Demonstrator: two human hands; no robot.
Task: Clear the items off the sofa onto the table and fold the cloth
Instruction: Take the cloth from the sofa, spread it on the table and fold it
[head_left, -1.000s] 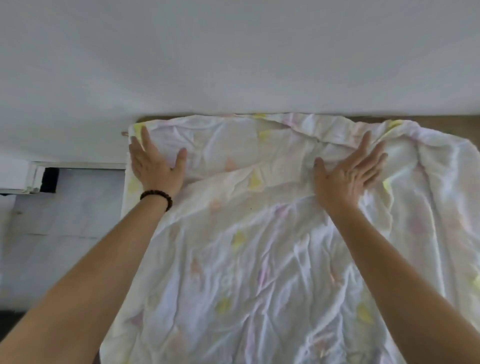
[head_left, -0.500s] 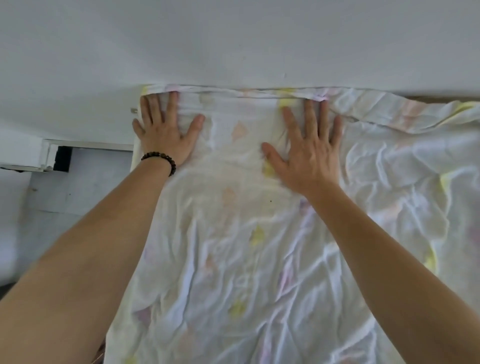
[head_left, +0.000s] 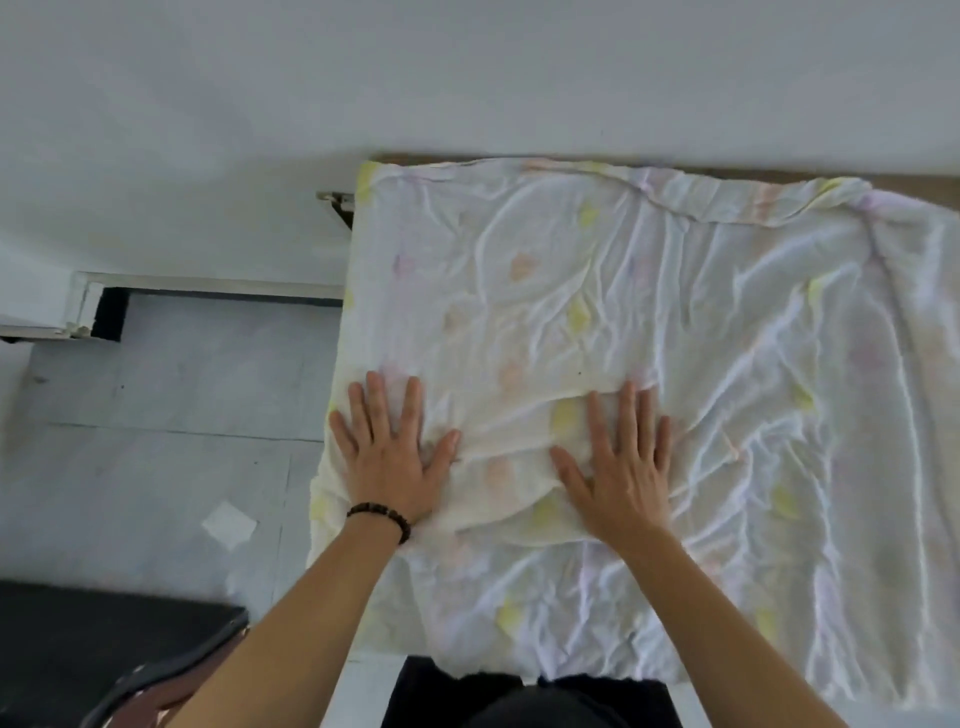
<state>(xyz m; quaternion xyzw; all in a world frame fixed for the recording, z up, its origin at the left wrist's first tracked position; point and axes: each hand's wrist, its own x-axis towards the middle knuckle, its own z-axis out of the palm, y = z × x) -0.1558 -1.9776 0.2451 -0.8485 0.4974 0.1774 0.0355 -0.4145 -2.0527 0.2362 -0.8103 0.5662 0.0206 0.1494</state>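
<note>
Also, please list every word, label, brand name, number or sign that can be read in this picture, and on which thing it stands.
None: no readable text anywhere in the head view.
The cloth carries only pastel yellow, pink and orange patches, no letters.
The bead bracelet on the left hand is plain.
The white scrap on the floor looks blank.

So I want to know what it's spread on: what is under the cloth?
Mostly hidden. The cloth covers nearly all of its support; only a brown strip shows along the far edge by the wall. Both hands, left hand and right hand, lie flat on top.
</note>
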